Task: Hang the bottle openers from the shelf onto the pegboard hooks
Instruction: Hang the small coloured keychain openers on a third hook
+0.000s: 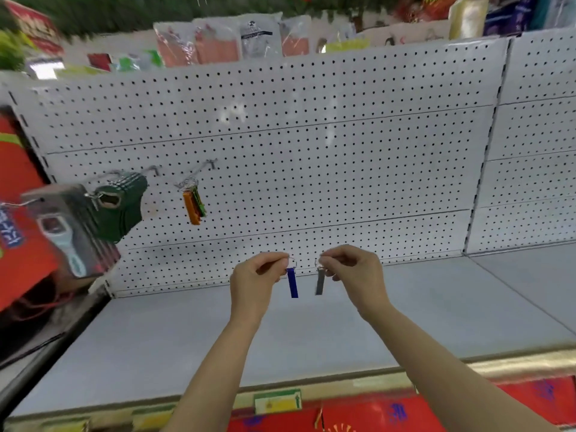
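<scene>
From your head camera, you hold both hands up in front of the white pegboard, above the gray shelf. Your left hand pinches the ring of a blue bottle opener, which hangs straight down. Your right hand pinches the ring of a gray bottle opener, and it hangs down too. The two openers are just beside each other but not touching. Up on the left, a bunch of orange and green openers hangs on a hook. More to the left, dark green things hang on another hook. Packets sit on top of the board.
</scene>
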`<state>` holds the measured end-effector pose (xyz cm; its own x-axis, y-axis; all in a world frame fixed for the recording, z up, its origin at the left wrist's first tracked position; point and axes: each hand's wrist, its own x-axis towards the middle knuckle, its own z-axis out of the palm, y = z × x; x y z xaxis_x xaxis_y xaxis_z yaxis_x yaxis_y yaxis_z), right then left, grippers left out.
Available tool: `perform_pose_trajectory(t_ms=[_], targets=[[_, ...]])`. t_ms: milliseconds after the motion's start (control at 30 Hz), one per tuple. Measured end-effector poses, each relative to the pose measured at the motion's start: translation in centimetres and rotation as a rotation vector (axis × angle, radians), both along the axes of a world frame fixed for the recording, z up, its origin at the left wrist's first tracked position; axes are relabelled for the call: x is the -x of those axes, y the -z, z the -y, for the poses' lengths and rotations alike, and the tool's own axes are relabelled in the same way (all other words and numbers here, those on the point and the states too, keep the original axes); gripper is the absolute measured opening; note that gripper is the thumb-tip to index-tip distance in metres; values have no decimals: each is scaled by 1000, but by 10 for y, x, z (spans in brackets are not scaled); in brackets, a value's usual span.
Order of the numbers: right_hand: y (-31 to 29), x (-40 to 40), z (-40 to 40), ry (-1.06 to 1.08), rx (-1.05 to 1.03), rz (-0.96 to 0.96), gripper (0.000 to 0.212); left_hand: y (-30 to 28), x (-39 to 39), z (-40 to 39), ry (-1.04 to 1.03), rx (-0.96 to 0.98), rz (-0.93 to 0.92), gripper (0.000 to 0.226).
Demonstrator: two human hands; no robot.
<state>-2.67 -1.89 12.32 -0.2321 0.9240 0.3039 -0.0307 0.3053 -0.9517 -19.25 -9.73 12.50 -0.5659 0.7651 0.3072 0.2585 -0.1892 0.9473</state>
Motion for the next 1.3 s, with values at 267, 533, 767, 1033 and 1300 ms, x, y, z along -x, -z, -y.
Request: perform_pose_trajectory(t_ms=[267, 533, 767, 1033, 1300], targets=[[-36, 46, 41, -150, -55, -106, 4, -35, 29, 53, -154, -66, -36, 14], [-70, 86, 72, -212, -135, -126, 4, -88, 59, 73, -207, -201, -44, 10], [-95, 124, 83, -171, -186, -147, 4, -119, 102, 62, -204, -264, -75, 9], [-102, 162, 95, -84, -216, -169, 10, -130, 150, 41, -171, -213, -111, 19], [-104, 179, 97, -18, -228, -171, 12, -127, 162, 25, -94, -171, -188, 18]])
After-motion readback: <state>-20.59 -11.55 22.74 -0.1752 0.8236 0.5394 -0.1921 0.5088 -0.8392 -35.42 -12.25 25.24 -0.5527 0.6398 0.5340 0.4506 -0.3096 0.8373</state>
